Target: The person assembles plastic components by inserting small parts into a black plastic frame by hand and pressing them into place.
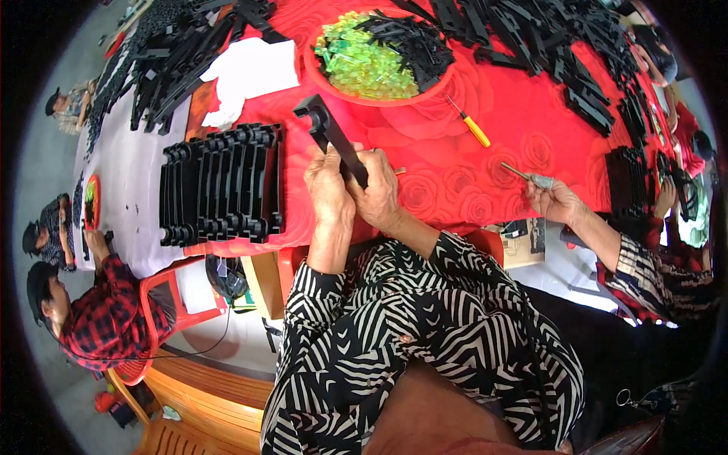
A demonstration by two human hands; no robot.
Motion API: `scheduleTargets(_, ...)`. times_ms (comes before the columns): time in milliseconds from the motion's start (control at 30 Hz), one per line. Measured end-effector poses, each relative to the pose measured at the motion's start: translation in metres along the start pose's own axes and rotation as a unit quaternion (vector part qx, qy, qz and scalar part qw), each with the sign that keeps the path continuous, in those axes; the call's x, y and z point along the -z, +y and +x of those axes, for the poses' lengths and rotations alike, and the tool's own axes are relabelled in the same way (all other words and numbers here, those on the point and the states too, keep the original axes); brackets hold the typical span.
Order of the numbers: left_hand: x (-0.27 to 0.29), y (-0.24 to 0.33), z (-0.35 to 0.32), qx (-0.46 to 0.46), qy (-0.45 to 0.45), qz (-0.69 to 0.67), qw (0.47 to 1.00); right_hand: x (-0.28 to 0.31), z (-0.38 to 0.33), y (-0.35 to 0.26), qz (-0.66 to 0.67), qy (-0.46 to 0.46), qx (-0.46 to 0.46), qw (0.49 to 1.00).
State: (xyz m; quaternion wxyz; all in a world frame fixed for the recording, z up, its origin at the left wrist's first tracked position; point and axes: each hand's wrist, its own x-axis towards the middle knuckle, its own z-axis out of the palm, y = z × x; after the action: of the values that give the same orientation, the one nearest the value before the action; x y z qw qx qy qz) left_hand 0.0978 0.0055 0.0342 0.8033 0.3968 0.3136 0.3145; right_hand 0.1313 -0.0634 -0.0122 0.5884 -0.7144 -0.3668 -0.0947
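Observation:
Between my two hands a long black plastic bracket (339, 144) stands tilted, its hooked, rounded end pointing up and away from me. My left hand (328, 188) is closed on its left side. The fingers of my right hand (378, 188) wrap round its lower end from the right. A small yellowish tip (400, 171) pokes out beside my right hand; what it belongs to is hidden. To the left lies a neat row of similar black brackets (222, 184), side by side. A yellow-handled screwdriver (475, 129) lies on the red cloth, right of my hands.
A red bowl (311, 74) of green-yellow clear pieces and black parts stands beyond my hands. White paper (258, 70) and heaps of black parts (523, 38) cover the far table. At right, a co-worker's hand (557, 201) holds a thin metal tool. Another person (102, 318) sits left.

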Motion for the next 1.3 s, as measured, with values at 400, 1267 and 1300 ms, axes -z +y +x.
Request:
scheduleTargets(400, -0.011, -0.003, -0.002, -0.002, 0.010, 0.010, 1.000, 0.005, 0.001, 0.008, -0.017, 0.035, 0.040, 0.998)
scheduleTargets(1267, 0.031, 0.023, 0.000, -0.009, -0.107, 0.236, 0.966, 0.096, -0.004, 0.004, -0.056, -0.120, 0.022, 0.991)
scheduleTargets(1300, 0.039, 0.021, 0.005, -0.024, -0.140, 0.336, 0.931, 0.111, -0.006, 0.014, -0.124, -0.093, 0.025, 0.988)
